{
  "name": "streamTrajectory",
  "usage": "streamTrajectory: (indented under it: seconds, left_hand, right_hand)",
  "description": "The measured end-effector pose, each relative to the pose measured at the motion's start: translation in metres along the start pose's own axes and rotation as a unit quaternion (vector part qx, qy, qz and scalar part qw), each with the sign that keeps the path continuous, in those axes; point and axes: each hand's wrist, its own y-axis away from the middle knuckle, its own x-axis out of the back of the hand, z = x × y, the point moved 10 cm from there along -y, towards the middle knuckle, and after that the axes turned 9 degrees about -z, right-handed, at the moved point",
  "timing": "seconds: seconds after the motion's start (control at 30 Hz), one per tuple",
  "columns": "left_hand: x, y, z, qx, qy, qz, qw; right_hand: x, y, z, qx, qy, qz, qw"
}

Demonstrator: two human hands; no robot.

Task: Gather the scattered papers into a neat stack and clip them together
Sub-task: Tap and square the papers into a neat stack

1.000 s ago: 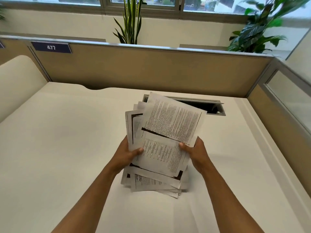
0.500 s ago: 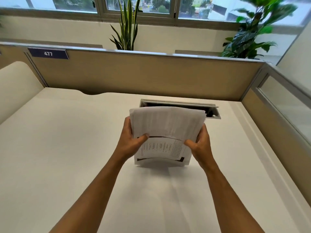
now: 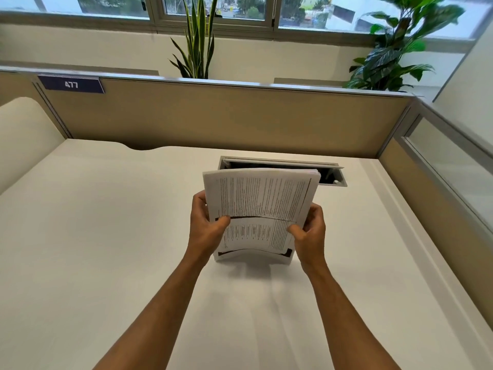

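Over the white desk [image 3: 106,236], left hand [image 3: 206,231] and right hand [image 3: 310,233] clamp the bowed stack of printed white papers [image 3: 261,206] on edge, squaring step; next needs a clip, none visible.

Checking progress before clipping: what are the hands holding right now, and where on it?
Both hold the stack of papers, upright on the desk: left hand on its left edge, right hand on its right edge, thumbs in front.

White papers [image 3: 260,201] with black print lines, cream desk [image 3: 106,236], tan partition [image 3: 226,116].
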Motion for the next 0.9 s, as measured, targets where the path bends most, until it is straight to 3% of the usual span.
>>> streamTrajectory:
  seconds: [0.4,0.57,0.9]
  left_hand:
    - [0.001,0.002,-0.008,0.024,0.031,0.015,0.999]
    - [-0.008,0.003,-0.009,0.031,0.039,-0.020,0.999]
    - [-0.003,0.009,0.008,-0.014,0.039,0.040,0.998]
  right_hand:
    - [-0.003,0.004,0.013,-0.036,-0.011,0.032,0.999]
    - [-0.008,0.004,0.010,-0.034,0.000,0.023,0.999]
    - [-0.011,0.008,-0.014,0.026,0.035,0.017,0.999]
